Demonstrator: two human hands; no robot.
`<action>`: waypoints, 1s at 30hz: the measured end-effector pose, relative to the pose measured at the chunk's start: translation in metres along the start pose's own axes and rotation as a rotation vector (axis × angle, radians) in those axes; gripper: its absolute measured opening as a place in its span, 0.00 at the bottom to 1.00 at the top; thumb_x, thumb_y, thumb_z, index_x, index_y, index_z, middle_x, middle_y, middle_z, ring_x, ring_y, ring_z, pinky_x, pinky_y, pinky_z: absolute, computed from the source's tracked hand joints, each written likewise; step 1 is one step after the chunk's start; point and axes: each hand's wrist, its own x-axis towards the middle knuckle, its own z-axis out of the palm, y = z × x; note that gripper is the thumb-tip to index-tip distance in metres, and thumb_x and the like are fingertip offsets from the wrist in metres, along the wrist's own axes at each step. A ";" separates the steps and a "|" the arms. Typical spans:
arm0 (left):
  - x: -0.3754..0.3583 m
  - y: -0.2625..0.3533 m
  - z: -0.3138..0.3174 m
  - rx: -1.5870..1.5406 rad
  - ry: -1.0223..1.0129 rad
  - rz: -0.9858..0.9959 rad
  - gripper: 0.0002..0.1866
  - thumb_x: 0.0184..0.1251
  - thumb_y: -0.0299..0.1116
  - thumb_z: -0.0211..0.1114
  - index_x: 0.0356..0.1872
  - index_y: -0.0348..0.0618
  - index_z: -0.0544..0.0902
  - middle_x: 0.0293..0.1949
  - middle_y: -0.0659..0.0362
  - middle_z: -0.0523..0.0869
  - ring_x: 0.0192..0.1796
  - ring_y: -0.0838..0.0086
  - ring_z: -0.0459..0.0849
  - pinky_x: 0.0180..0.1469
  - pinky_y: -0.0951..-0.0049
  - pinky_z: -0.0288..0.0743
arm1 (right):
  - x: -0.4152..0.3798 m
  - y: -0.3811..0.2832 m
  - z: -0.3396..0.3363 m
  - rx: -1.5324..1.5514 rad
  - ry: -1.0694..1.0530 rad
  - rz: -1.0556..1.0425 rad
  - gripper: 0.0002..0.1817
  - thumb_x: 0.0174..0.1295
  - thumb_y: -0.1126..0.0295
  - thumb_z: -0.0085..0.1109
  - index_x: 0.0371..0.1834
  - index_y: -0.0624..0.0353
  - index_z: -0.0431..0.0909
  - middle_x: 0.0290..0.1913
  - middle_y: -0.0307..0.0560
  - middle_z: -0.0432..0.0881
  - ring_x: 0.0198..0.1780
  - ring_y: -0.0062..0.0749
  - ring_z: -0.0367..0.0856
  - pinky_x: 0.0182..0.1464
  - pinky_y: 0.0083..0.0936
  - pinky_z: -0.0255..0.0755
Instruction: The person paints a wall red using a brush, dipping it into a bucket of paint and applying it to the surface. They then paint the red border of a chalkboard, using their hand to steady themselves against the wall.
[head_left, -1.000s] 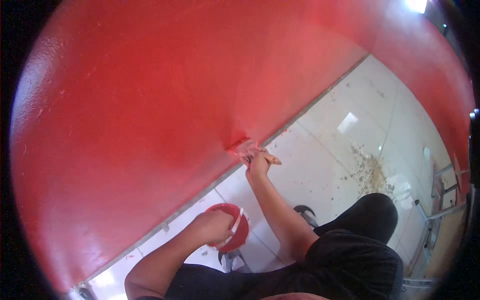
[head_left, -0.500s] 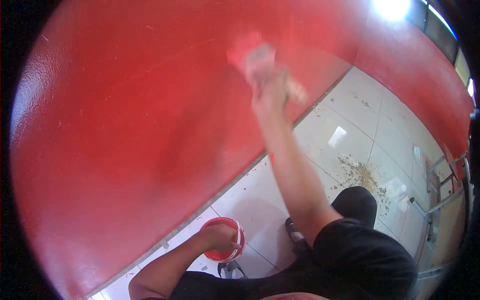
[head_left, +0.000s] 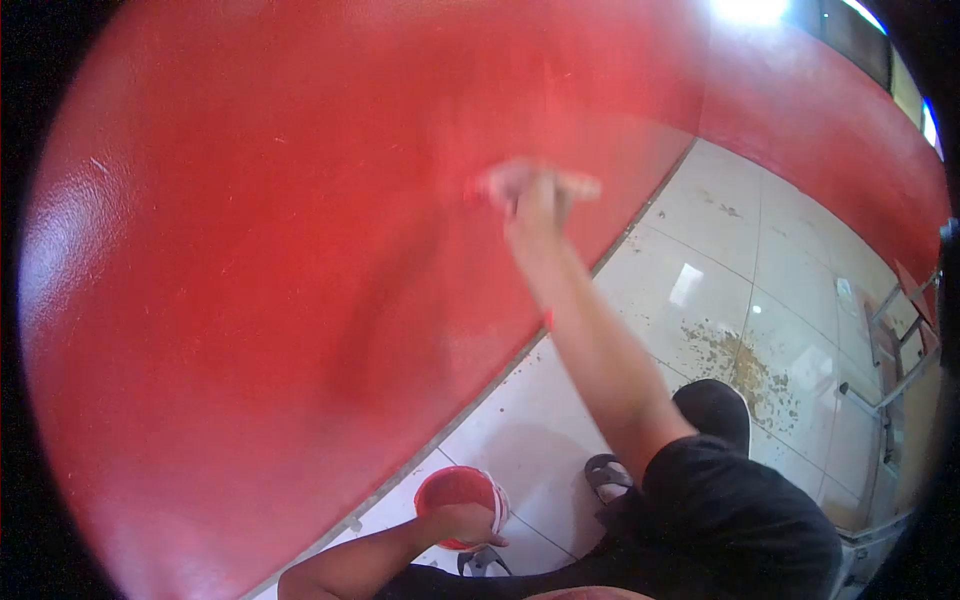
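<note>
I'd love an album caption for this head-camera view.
A blurred paintbrush in the right hand before a red wall, a red bucket in the left hand.

Passage is open over the flat red wall (head_left: 250, 220) to the left of the brush (head_left: 580, 187) held by the right hand (head_left: 540, 210); whether the bristles touch the wall is too blurred to tell. Beyond the brush, an adjoining wall (head_left: 830, 125) bounds the route at a corner. The right forearm (head_left: 605, 360) bars direct crossing from the bucket (head_left: 462, 471) to the farther floor (head_left: 690, 220). The left hand (head_left: 462, 523) obstructs the bucket's near side (its far side admits fingers from above). Between bucket and forearm, floor space is open, bounded by a sandal (head_left: 603, 470) and the right knee (head_left: 715, 412).
</note>
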 end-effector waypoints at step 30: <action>-0.038 0.026 -0.101 -0.355 0.513 -0.268 0.30 0.65 0.63 0.55 0.39 0.42 0.86 0.30 0.47 0.86 0.35 0.57 0.86 0.42 0.58 0.76 | 0.168 -0.130 0.094 0.157 -0.478 -0.181 0.09 0.61 0.76 0.47 0.23 0.58 0.69 0.28 0.48 0.82 0.29 0.36 0.82 0.34 0.30 0.77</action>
